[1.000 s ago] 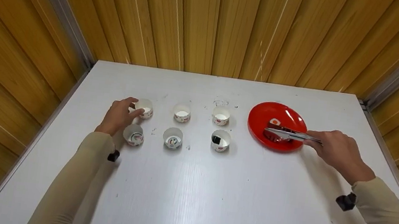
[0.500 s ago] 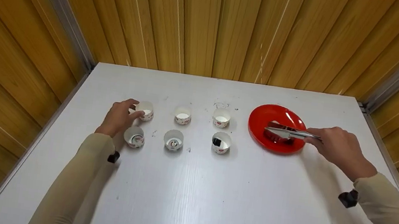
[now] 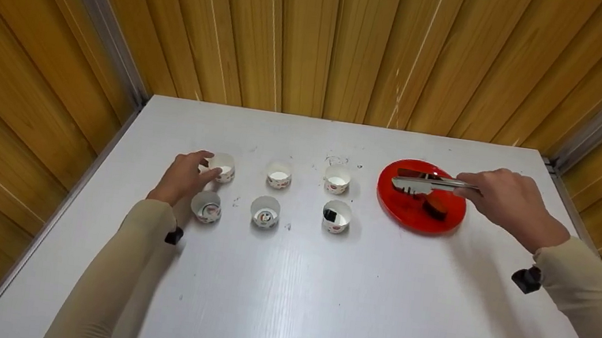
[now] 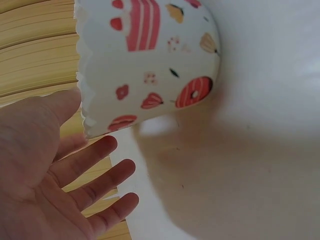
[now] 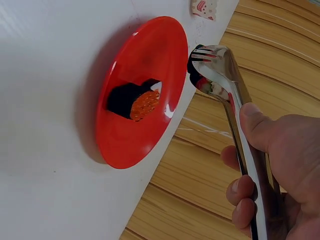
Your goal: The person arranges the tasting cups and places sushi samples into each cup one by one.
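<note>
My left hand reaches round the back-left paper cup, its thumb and index finger on either side of the rim. In the left wrist view a paper cup printed with cakes and flowers hides part of the thumb and index finger. My right hand grips metal tongs. Between the tongs' tips is a small black-wrapped sushi piece with red and green filling, raised over the red plate. An orange-topped sushi roll in a black wrap lies on the plate.
Paper cups stand in two rows left of the plate. In the front row, the right cup holds a black piece, and the middle cup and left cup hold pale rolls. Wooden panels enclose the white table.
The tongs have come up from the plate, a little away from me and to the left, with a dark sushi piece between their tips. The orange-topped roll now shows. My left hand stays at its cup.
</note>
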The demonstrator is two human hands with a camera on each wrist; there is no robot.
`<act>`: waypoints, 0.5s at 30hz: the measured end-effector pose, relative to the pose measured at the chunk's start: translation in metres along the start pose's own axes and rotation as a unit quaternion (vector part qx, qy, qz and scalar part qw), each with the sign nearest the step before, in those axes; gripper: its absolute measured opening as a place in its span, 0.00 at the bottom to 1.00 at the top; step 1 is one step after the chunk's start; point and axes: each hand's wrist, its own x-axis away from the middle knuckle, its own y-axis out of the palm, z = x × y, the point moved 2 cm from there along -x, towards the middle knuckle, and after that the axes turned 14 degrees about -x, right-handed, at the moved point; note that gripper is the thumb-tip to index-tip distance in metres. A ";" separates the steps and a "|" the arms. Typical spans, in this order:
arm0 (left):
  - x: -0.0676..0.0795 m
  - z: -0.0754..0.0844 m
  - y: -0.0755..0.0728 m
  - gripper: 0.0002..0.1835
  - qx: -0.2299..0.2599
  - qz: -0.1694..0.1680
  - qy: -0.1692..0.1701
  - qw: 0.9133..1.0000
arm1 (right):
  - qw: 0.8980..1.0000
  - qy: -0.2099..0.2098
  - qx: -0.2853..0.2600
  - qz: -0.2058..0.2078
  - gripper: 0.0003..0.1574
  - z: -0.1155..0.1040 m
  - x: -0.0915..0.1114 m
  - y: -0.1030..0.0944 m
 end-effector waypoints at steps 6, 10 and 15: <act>0.000 0.001 0.000 0.32 0.008 -0.004 -0.006 1.000 | 1.000 -0.009 0.005 0.003 0.21 -0.016 -0.015 -0.010; 0.000 0.002 0.001 0.32 0.011 0.000 -0.004 1.000 | 1.000 -0.020 0.008 0.008 0.23 -0.028 -0.024 -0.013; -0.002 0.002 0.001 0.31 -0.001 0.022 0.014 1.000 | 0.998 -0.055 0.009 0.028 0.21 -0.044 -0.036 -0.013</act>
